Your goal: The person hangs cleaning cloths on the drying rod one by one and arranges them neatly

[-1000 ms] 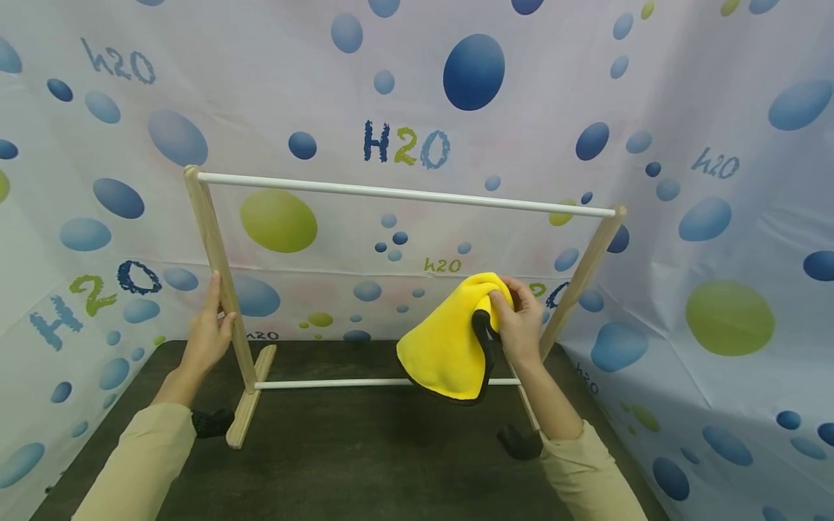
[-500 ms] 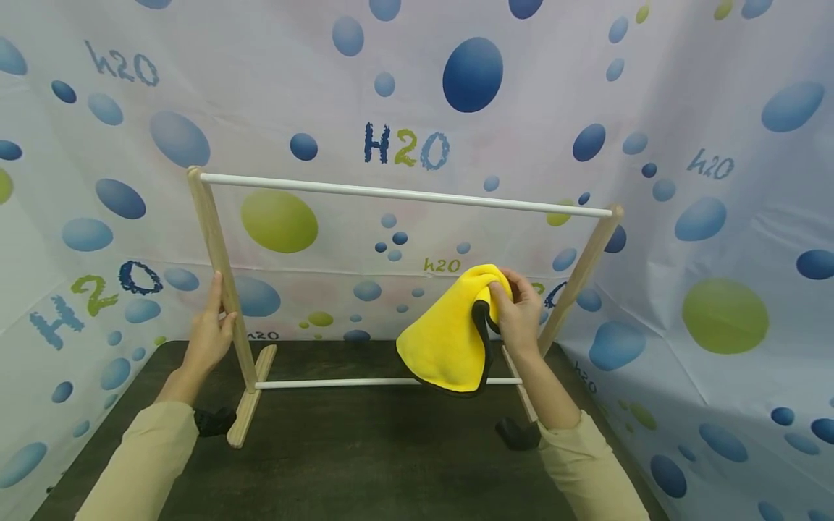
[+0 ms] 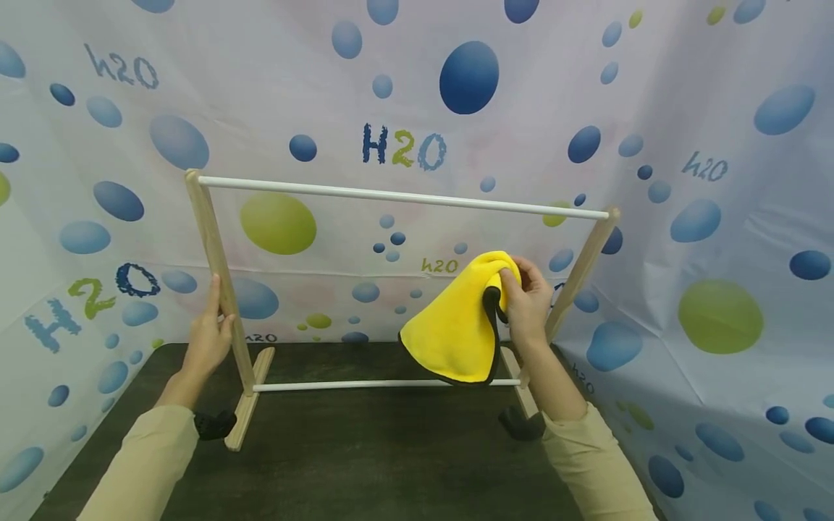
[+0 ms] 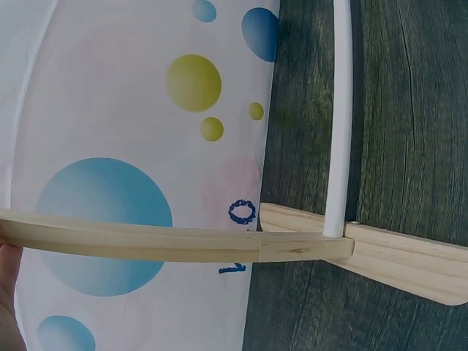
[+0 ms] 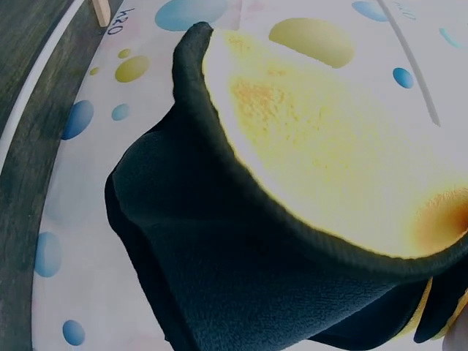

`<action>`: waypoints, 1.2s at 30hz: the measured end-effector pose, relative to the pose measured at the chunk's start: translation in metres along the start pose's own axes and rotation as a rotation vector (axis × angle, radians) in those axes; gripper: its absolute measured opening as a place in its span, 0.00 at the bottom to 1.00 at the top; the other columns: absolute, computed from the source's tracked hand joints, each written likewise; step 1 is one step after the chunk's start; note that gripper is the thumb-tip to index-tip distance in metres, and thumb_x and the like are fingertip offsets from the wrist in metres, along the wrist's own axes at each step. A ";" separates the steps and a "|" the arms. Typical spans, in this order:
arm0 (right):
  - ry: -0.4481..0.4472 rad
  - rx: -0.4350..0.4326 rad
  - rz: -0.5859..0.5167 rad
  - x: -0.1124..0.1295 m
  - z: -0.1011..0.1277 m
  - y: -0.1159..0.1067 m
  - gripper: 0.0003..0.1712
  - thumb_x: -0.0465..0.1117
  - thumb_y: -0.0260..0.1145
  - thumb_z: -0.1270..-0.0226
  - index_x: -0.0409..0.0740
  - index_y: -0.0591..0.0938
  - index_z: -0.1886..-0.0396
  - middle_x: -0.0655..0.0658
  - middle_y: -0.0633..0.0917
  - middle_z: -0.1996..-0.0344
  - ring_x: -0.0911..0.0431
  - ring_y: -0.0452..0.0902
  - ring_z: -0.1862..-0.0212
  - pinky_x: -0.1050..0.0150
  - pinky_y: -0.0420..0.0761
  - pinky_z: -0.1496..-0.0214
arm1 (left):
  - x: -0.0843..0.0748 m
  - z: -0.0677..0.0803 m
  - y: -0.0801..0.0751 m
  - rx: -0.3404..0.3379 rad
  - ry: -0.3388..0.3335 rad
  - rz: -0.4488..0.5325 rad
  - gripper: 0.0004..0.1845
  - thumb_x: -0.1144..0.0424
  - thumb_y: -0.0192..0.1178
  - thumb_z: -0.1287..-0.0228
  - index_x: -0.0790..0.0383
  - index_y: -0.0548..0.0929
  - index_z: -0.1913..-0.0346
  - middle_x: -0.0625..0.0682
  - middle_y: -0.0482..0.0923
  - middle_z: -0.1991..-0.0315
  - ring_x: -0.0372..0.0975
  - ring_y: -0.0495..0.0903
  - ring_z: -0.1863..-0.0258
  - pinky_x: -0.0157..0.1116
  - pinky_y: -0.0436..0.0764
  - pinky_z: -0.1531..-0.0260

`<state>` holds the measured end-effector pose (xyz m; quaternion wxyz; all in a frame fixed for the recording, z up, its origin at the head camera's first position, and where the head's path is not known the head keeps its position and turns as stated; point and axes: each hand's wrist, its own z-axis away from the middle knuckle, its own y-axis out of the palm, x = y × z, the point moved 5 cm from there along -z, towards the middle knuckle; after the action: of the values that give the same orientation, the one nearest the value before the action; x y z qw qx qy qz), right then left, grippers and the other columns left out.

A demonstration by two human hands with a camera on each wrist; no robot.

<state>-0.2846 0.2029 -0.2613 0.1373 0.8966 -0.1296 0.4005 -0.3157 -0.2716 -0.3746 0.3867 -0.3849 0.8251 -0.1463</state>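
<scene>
My right hand [image 3: 529, 298] pinches the gathered top of a yellow microfiber cloth [image 3: 452, 318] with black edging. The cloth hangs in a cone shape in front of the rack's right half, below its white top rail [image 3: 391, 195]. In the right wrist view, the cloth's dark grey reverse [image 5: 241, 270] shows beneath its yellow face [image 5: 314, 139]. My left hand [image 3: 208, 340] rests against the outer side of the left wooden post [image 3: 218, 264], index finger straight along it and thumb at its edge. The left wrist view shows just a finger [image 4: 7, 270] touching the post.
The rack stands on a dark wooden table [image 3: 365, 456], with wooden feet [image 3: 242, 420] and a white lower rail [image 3: 339, 385]. Its right post [image 3: 586, 264] leans beside my right wrist. A curtain [image 3: 547, 72] with blue and green spots surrounds the table's back and sides.
My right hand has lifted the cloth slightly and shifted a little to the right. The left hand stays at the post, and the head view has tilted slightly.
</scene>
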 end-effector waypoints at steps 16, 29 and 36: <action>-0.072 -0.055 -0.095 0.040 -0.026 0.000 0.07 0.28 0.60 0.42 0.37 0.81 0.65 0.51 0.80 0.73 0.61 0.71 0.74 0.76 0.74 0.73 | 0.003 0.002 0.001 0.002 -0.002 -0.006 0.44 0.83 0.49 0.41 0.58 0.40 0.28 0.82 0.64 0.48 0.70 0.71 0.57 0.60 0.75 0.67; -0.153 -0.044 -0.080 0.068 -0.050 0.005 0.07 0.28 0.60 0.40 0.39 0.80 0.64 0.52 0.80 0.72 0.59 0.71 0.72 0.75 0.75 0.69 | 0.001 0.002 0.001 0.022 -0.019 0.005 0.44 0.83 0.48 0.41 0.58 0.38 0.28 0.83 0.62 0.48 0.70 0.71 0.57 0.61 0.75 0.68; -0.134 -0.048 -0.067 0.072 -0.058 0.005 0.06 0.30 0.60 0.40 0.40 0.80 0.63 0.51 0.79 0.71 0.59 0.71 0.71 0.74 0.75 0.69 | 0.001 0.001 0.002 -0.001 -0.017 -0.006 0.43 0.83 0.48 0.42 0.59 0.40 0.28 0.82 0.62 0.47 0.70 0.71 0.57 0.61 0.75 0.67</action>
<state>-0.2799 0.2099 -0.1691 0.1632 0.9218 -0.1178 0.3313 -0.3164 -0.2713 -0.3765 0.3930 -0.3889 0.8207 -0.1439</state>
